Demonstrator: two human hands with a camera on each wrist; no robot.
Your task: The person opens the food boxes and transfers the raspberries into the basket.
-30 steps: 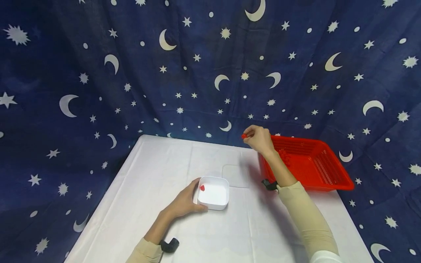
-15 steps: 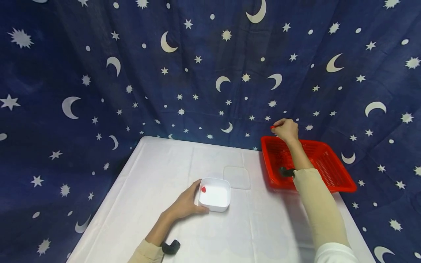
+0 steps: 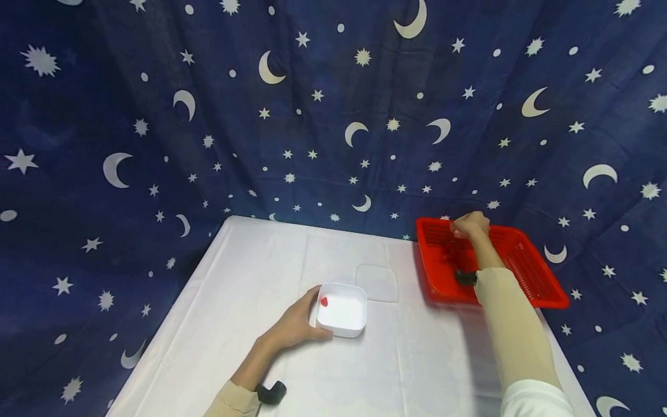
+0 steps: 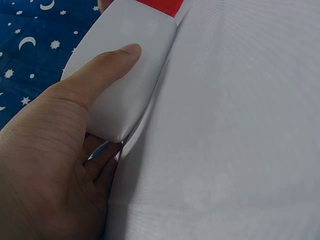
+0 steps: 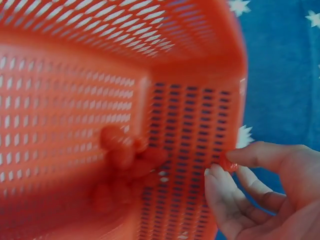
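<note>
In the head view my left hand (image 3: 296,322) grips a white square box (image 3: 341,332) on the table, thumb along its near side and fingers around the left. One small red piece (image 3: 324,301) lies inside, near the left wall. In the left wrist view the thumb presses flat on the box's outer wall (image 4: 132,90). My right hand (image 3: 471,225) is over the back of a red slatted basket (image 3: 547,286). Between its thumb and fingers it pinches a small, shiny red piece (image 5: 229,162), best seen in the right wrist view, close to the basket's wall.
Several red pieces (image 5: 122,155) lie heaped in the basket, blurred. A clear square lid-like sheet (image 3: 377,284) lies flat on the white tablecloth (image 3: 250,272), between box and basket. A dark blue curtain (image 3: 312,116) with moons and stars hangs behind the table.
My right hand has moved right from beside the basket to over it, then lowered, with the red piece in its fingers. My left hand stays on the box.
</note>
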